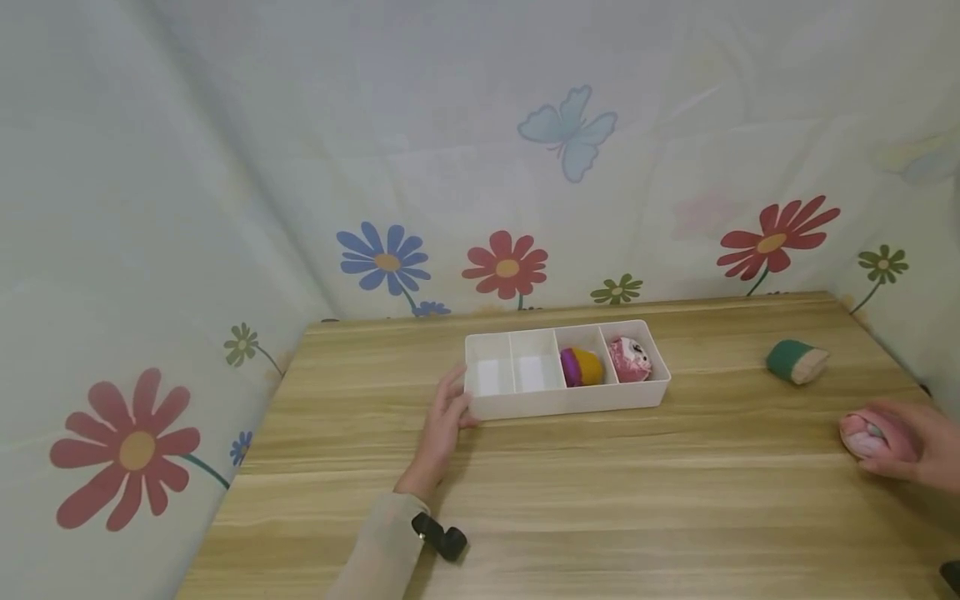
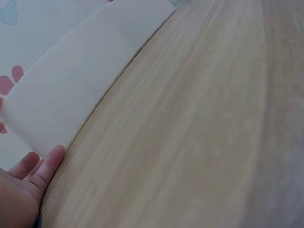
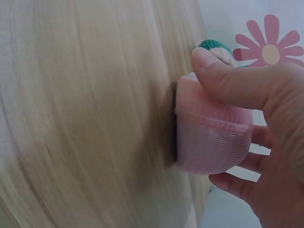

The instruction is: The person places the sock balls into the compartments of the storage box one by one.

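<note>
A white box [image 1: 570,403] with a row of compartments lies on the wooden table. My left hand [image 1: 444,421] rests against its left end, with the fingers along the end and the thumb [image 2: 53,159] at the front wall. Two rolled socks sit inside: a purple-and-orange one [image 1: 583,367] and, in the rightmost compartment, a pink-and-white one [image 1: 630,360]. At the right, my right hand [image 1: 930,446] grips a rolled pink sock [image 3: 213,137], thumb on one side and fingers on the other, close over the table. A green-and-beige rolled sock [image 1: 797,362] lies beyond it.
The wooden table [image 1: 600,508] ends at a pale curtain [image 1: 420,150] printed with flowers and a butterfly, which hangs behind and along the left. A black strap device [image 1: 438,536] sits on my left wrist.
</note>
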Demonstrator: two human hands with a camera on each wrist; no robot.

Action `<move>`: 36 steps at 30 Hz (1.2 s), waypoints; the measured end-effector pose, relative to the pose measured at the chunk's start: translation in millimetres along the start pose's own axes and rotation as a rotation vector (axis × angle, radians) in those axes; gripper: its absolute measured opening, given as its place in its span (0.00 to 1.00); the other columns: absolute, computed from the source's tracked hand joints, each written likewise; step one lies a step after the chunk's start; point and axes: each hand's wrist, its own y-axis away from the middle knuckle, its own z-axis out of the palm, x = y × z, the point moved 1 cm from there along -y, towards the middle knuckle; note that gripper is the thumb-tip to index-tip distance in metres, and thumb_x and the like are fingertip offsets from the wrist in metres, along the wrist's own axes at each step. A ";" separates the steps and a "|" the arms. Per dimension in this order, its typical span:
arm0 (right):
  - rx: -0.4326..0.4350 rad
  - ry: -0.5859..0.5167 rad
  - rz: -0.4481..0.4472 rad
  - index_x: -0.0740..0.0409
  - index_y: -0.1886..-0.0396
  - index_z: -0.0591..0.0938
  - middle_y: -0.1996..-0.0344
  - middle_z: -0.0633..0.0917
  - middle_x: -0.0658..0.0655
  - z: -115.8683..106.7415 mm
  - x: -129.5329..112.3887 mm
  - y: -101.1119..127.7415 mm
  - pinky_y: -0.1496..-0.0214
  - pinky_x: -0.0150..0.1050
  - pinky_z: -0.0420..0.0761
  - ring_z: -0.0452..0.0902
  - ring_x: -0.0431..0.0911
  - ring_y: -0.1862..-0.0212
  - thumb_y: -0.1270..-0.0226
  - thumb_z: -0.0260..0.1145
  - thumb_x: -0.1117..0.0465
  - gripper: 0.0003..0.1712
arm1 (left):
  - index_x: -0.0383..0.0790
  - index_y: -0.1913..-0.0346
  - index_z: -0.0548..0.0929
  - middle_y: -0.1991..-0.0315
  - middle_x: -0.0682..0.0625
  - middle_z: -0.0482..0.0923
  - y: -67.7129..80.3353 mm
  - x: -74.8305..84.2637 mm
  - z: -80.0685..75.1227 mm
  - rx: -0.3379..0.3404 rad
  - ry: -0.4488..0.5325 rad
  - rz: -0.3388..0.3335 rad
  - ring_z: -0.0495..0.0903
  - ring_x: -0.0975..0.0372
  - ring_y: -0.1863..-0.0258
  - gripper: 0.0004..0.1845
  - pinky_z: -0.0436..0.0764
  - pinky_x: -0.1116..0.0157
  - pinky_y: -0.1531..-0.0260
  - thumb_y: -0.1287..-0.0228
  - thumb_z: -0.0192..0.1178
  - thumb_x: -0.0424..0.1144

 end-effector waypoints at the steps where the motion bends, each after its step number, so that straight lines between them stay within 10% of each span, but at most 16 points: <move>1: -0.002 0.010 0.010 0.58 0.39 0.71 0.61 0.73 0.79 0.7 -0.3 0.3 0.45 0.13 0.43 0.49 0.19 0.45 0.81 0.83 0.60 0.57 | 0.38 0.30 0.56 0.43 0.31 0.64 -1.2 -2.8 -0.8 0.002 0.005 -0.003 0.74 0.51 0.55 0.25 0.74 0.41 0.55 0.29 0.44 0.33; 7: -0.049 0.061 0.099 0.80 0.51 0.68 0.60 0.72 0.81 3.7 -2.1 -0.6 0.46 0.14 0.39 0.65 0.69 0.57 0.80 0.83 0.59 0.53 | 0.46 0.30 0.59 0.42 0.36 0.65 -8.9 -24.6 -4.6 0.026 0.006 -0.015 0.74 0.51 0.54 0.25 0.77 0.46 0.56 0.28 0.46 0.37; 12: -0.069 0.053 0.140 0.83 0.52 0.67 0.59 0.70 0.83 4.4 -1.8 -3.8 0.43 0.16 0.38 0.65 0.73 0.59 0.79 0.83 0.60 0.53 | 0.51 0.31 0.61 0.43 0.40 0.67 -8.5 -28.0 -4.2 0.034 -0.016 0.010 0.75 0.52 0.53 0.24 0.80 0.52 0.58 0.29 0.47 0.40; 15: -0.064 0.066 0.160 0.81 0.52 0.68 0.59 0.71 0.83 5.3 -1.8 -5.8 0.36 0.37 0.57 0.65 0.73 0.59 0.81 0.84 0.59 0.53 | 0.51 0.32 0.62 0.44 0.41 0.68 -8.2 -27.2 -3.9 0.037 -0.018 0.024 0.75 0.52 0.54 0.24 0.80 0.53 0.59 0.29 0.47 0.41; 20: -0.079 0.077 0.207 0.79 0.53 0.69 0.59 0.70 0.83 6.7 -4.4 -7.5 0.57 0.62 0.62 0.65 0.72 0.58 0.81 0.84 0.58 0.52 | 0.51 0.32 0.62 0.45 0.40 0.68 -8.0 -26.0 -4.2 0.040 -0.020 0.022 0.74 0.51 0.53 0.24 0.80 0.52 0.59 0.29 0.47 0.40; 23: -0.102 0.051 0.237 0.80 0.53 0.69 0.58 0.70 0.83 5.9 -7.1 -9.3 0.48 0.45 0.65 0.65 0.72 0.58 0.76 0.83 0.59 0.50 | 0.49 0.31 0.61 0.45 0.39 0.67 -6.8 -21.3 -4.1 0.035 -0.021 0.013 0.74 0.51 0.54 0.24 0.80 0.51 0.58 0.29 0.46 0.39; 27: -0.116 0.004 0.307 0.82 0.51 0.68 0.57 0.70 0.83 6.3 -4.8 -8.8 0.60 0.21 0.56 0.65 0.72 0.58 0.70 0.82 0.60 0.48 | 0.43 0.30 0.58 0.44 0.33 0.65 -1.2 -4.3 -1.2 0.015 -0.016 -0.010 0.74 0.48 0.53 0.25 0.77 0.46 0.56 0.28 0.44 0.35; 36: -0.070 -0.033 0.336 0.83 0.50 0.67 0.57 0.69 0.84 12.3 1.1 -4.6 0.61 0.15 0.49 0.63 0.73 0.57 0.68 0.81 0.60 0.48 | 0.38 0.30 0.57 0.43 0.26 0.61 1.9 4.2 1.0 0.020 -0.001 -0.019 0.74 0.46 0.55 0.25 0.75 0.42 0.56 0.29 0.43 0.32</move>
